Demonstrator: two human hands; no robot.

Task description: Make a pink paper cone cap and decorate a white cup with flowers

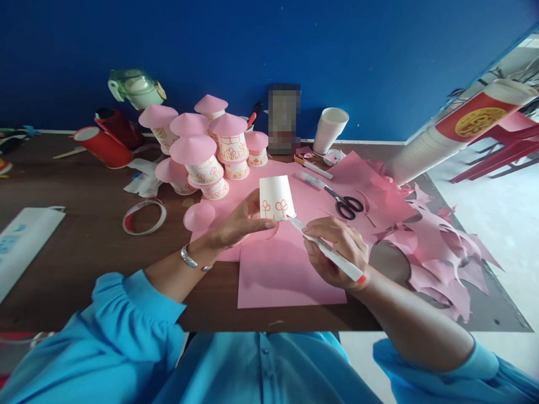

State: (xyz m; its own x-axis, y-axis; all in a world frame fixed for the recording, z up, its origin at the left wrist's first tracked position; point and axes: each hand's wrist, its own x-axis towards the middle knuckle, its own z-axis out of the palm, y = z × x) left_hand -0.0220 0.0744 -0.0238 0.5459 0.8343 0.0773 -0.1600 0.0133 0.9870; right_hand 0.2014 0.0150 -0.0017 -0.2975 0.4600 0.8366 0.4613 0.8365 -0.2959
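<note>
My left hand (248, 217) holds a small white paper cup (274, 193) upside down, with red flowers drawn near its rim. My right hand (337, 249) grips a white marker (343, 264) with a red end, its tip at the cup's lower right edge. Under both hands lie pink paper sheets (286, 275). Behind my left hand stands a group of decorated cups with pink cone roofs (193, 150). A loose pink cone (199, 216) rests left of the held cup.
Black-handled scissors (347, 206) and pink scraps (442, 252) lie to the right. White cups (330, 130) stand at the back; a long cup stack (425, 154) leans at the right. A tape roll (144, 217) and red cups (103, 147) are left.
</note>
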